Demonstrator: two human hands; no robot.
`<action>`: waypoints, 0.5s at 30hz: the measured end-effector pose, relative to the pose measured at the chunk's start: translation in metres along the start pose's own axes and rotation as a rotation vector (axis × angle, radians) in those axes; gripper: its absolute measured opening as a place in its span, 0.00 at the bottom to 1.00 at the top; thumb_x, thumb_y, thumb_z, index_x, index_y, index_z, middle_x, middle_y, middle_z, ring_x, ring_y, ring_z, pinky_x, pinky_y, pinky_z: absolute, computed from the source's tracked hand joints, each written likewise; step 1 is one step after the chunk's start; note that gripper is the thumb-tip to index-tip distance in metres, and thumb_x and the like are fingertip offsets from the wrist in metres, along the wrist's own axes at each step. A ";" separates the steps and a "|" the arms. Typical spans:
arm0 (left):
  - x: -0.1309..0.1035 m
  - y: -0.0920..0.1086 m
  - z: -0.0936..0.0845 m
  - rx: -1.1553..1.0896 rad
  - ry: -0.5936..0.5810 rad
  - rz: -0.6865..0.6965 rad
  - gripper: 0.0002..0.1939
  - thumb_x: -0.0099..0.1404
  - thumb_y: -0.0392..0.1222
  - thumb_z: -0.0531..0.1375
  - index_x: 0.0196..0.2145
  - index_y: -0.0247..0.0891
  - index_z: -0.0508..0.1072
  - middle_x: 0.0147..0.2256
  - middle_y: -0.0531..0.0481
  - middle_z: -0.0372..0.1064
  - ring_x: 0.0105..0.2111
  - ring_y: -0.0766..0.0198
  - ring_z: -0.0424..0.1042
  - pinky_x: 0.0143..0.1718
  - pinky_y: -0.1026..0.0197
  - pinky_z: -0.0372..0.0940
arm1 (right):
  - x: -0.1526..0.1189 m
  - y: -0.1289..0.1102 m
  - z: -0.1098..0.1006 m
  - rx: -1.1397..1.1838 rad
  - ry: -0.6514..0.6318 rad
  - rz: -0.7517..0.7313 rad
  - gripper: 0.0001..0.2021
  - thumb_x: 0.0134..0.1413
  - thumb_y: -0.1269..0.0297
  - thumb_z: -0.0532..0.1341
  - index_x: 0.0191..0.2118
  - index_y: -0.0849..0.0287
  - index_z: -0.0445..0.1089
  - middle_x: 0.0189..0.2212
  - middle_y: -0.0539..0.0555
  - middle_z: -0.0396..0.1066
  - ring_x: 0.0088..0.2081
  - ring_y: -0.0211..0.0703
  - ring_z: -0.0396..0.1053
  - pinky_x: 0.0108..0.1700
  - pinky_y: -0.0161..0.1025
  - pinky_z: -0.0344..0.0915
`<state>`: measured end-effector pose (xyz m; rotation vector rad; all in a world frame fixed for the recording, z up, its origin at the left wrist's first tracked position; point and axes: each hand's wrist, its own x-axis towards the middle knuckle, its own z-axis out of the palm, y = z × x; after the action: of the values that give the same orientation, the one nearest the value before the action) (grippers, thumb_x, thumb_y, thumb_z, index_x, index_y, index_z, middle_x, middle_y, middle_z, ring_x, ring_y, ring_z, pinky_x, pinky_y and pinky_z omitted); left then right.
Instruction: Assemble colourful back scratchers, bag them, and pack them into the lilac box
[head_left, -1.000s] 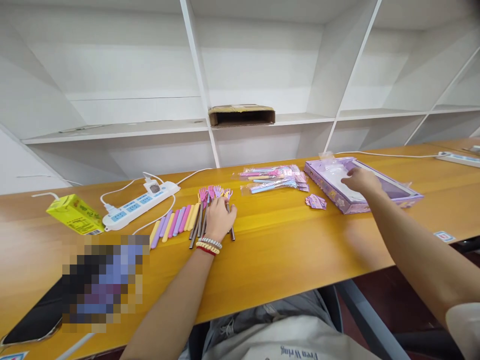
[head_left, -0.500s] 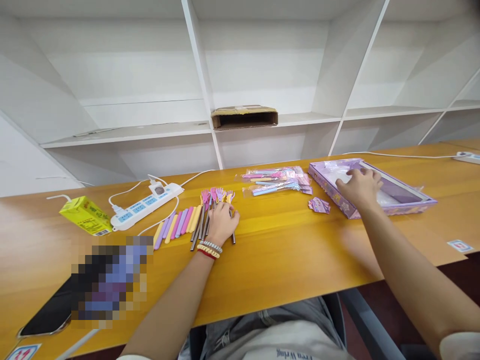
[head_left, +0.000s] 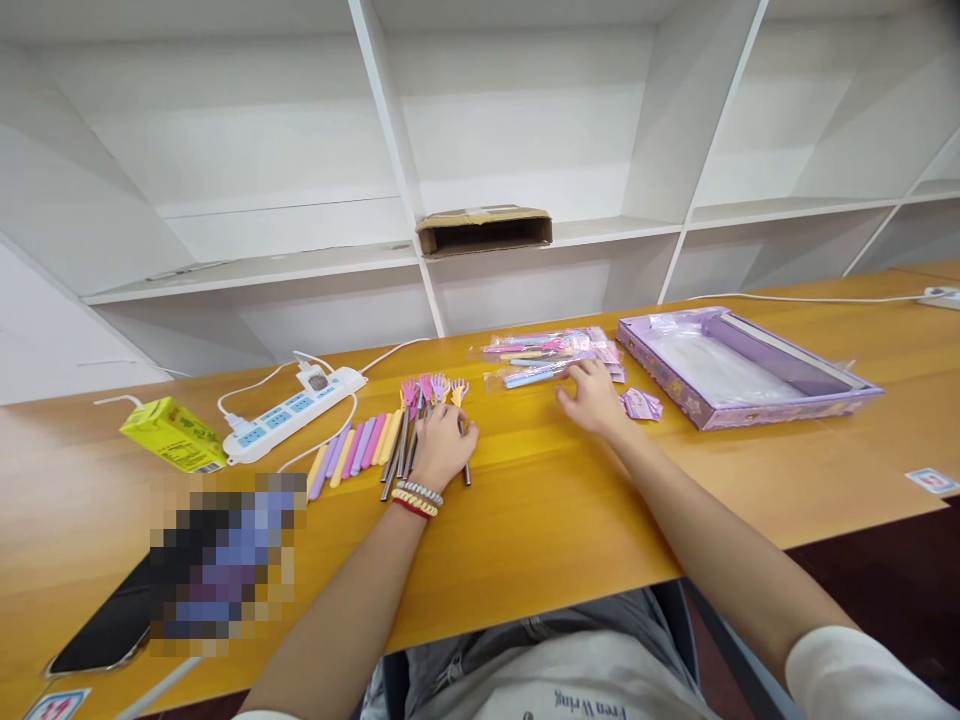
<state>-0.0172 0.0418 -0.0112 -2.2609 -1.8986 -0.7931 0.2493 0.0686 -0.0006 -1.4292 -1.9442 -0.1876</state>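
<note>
My left hand (head_left: 442, 445) rests over a group of metal rods (head_left: 393, 462) topped with small pink, purple and yellow hand shapes (head_left: 409, 394); its fingers cover part of them, and whether it grips one is hidden. To its left lies a row of pink, purple and yellow sticks (head_left: 367, 444). My right hand (head_left: 592, 396) is at the near edge of the clear-wrapped packets (head_left: 536, 375), fingers apart, with nothing visible in it. Small purple cards (head_left: 641, 404) lie just right of it. The purple open box (head_left: 720, 412) stands further right with clear plastic inside.
A white power strip (head_left: 296, 415), a yellow drink carton (head_left: 172, 434) and a black phone (head_left: 105, 620) are on the left of the wooden table (head_left: 525, 540). White shelves (head_left: 300, 262) stand behind, holding a cardboard box (head_left: 484, 232). Cables run across the table.
My right hand has moved left from over the purple box to the wrapped packets. My left hand has stayed on the metal rods. The view has shifted slightly.
</note>
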 end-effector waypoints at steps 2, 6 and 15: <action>-0.001 0.000 0.001 0.017 -0.009 0.014 0.08 0.58 0.43 0.53 0.33 0.38 0.68 0.37 0.45 0.66 0.41 0.55 0.66 0.47 0.50 0.54 | -0.009 -0.005 0.014 0.014 -0.091 -0.007 0.12 0.50 0.63 0.56 0.39 0.62 0.69 0.41 0.61 0.66 0.46 0.53 0.59 0.50 0.47 0.56; -0.003 0.001 0.002 0.058 -0.028 0.025 0.09 0.57 0.44 0.53 0.34 0.38 0.68 0.38 0.44 0.66 0.42 0.54 0.65 0.46 0.50 0.55 | -0.020 -0.006 0.032 0.059 -0.290 -0.048 0.17 0.51 0.59 0.56 0.45 0.63 0.67 0.47 0.62 0.65 0.51 0.53 0.58 0.53 0.47 0.55; -0.004 0.003 0.002 0.130 -0.065 0.054 0.10 0.57 0.45 0.53 0.34 0.37 0.69 0.37 0.42 0.64 0.43 0.51 0.64 0.45 0.49 0.54 | -0.020 -0.001 0.035 0.114 -0.446 -0.044 0.22 0.54 0.52 0.54 0.50 0.61 0.64 0.52 0.62 0.62 0.54 0.51 0.58 0.55 0.46 0.53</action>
<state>-0.0138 0.0382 -0.0140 -2.2745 -1.8485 -0.5791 0.2352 0.0695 -0.0385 -1.4408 -2.3000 0.2405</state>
